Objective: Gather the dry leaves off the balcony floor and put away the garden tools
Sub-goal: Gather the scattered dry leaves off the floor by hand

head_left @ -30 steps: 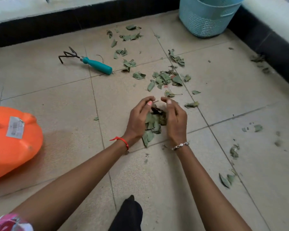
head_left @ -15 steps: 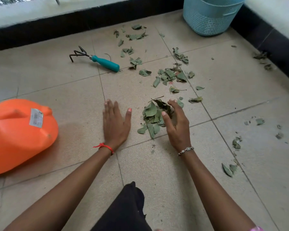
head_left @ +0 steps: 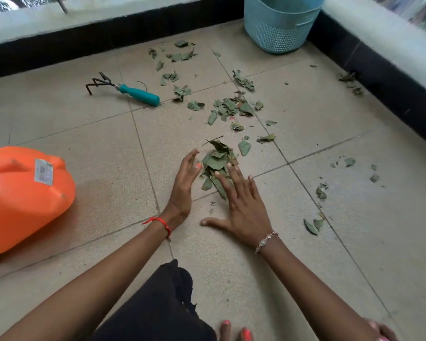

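One leaf pile [head_left: 217, 158] is flanked by two hands, one hand rake [head_left: 138, 96] beyond. Left hand [head_left: 182, 190], fingers together, was brought up beside it; right hand [head_left: 244, 205], earlier curled, is spread.

Setting: a beige tiled balcony floor [head_left: 305, 242], seen from above, bordered by a low black-based wall.
Left hand [head_left: 183, 187]: turned on edge, fingers straight, pressed against the left side of a small leaf pile [head_left: 217, 163]; a red thread bracelet [head_left: 160, 222] circles the wrist.
Right hand [head_left: 241, 205]: flat on the floor, fingers spread, fingertips touching the pile's near edge; a beaded bracelet [head_left: 266, 241] on the wrist.
Scattered leaves [head_left: 231, 108]: lying beyond the pile and off to the right.
Hand rake [head_left: 123, 89]: teal handle, dark prongs, lying on the floor at upper left.
Watering can [head_left: 22, 195]: orange, at the left edge.
Basket [head_left: 280, 23]: light blue, in the far corner.
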Demonstrator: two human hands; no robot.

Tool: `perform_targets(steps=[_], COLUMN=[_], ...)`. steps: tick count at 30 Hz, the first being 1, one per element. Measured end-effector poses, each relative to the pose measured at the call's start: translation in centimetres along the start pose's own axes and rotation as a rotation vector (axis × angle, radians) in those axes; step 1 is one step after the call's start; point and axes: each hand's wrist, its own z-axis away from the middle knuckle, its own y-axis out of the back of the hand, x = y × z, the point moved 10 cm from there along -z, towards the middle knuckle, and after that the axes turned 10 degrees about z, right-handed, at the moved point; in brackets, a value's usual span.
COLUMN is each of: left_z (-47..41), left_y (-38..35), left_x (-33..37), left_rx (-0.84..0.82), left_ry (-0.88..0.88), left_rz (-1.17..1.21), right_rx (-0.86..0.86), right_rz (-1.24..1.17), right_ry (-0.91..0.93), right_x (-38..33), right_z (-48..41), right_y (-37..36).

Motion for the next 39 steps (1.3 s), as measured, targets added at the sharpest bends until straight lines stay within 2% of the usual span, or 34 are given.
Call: perform_targets(steps=[5, 10, 15, 17, 20, 23, 25, 28, 30, 32, 33, 34, 36, 37, 39], left_z=[-1.1, -3.3, -3.9, -3.9, -4.3, -4.7, -4.9, -5.3, -5.6, -5.7, -5.7, -5.7, -5.5, -5.5, -5.6], left_y=[-2.1, -3.8, -5.4, -5.8, -6.1, -6.9, -7.5, -8.6, -9.1, -9.1, -9.0, -8.9, -8.7, -8.7, -8.8], left_x=[-0.3, 0.3, 0.2, 0.0, -0.1, -0.2, -0.4, -0.5, -0.3, -0.2, -0.1, -0.1, -0.1, -0.1, 0.0], left_rx=[-0.021, 0.013, -0.004, 0.003, 0.041, 0.04, 0.013, -0.046, -0.065, -0.072, -0.076, -0.076, -0.075, -0.072, -0.071], left_ry=[0.004, -0.067, -0.145, -0.159, -0.149, -0.16, -0.167, -0.179, -0.185, -0.188, -0.19, -0.196, -0.213, -0.217, -0.22], left_rz=[-0.056, -0.192, -0.339, -0.354, -0.319, -0.335, -0.37, -0.397, -0.399, -0.401, -0.404, -0.405, -0.411, -0.412, -0.414], right_rx=[-0.09, -0.088, 0.199, 0.214, 0.141, 0.051, 0.018, -0.031, -0.032, 0.084, 0.178, 0.275, 0.361, 0.334, 0.236], right_rz=[0.032, -0.015, 0.011, 0.037, 0.019, 0.099, 0.072, -0.015, -0.252, -0.573, -0.635, -0.587, -0.288, -0.149, -0.021], right_ry=[-0.297, -0.343, -0.803, -0.999, -1.223, -1.221, -1.185, -0.961, -0.751, -0.751, -0.815, -0.882, -0.999, -1.051, -1.15], right_x=[3.7, 6.1, 11.9, 14.1, 15.2, 15.3, 15.6, 14.7, 13.1, 14.1, 15.8, 18.1, 22.6, 24.7, 27.9], right_z=[-4.3, -6.0, 3.0, 7.6, 11.8, 10.6, 8.5, 4.2, 1.3, 0.7, 1.4, 2.3, 4.4, 5.3, 6.9], right_y=[-1.0, 0.4, 5.5, 6.0, 4.5, 3.1, 2.4, 1.4, 1.0, 2.4, 3.3, 4.7, 7.1, 7.5, 7.1])
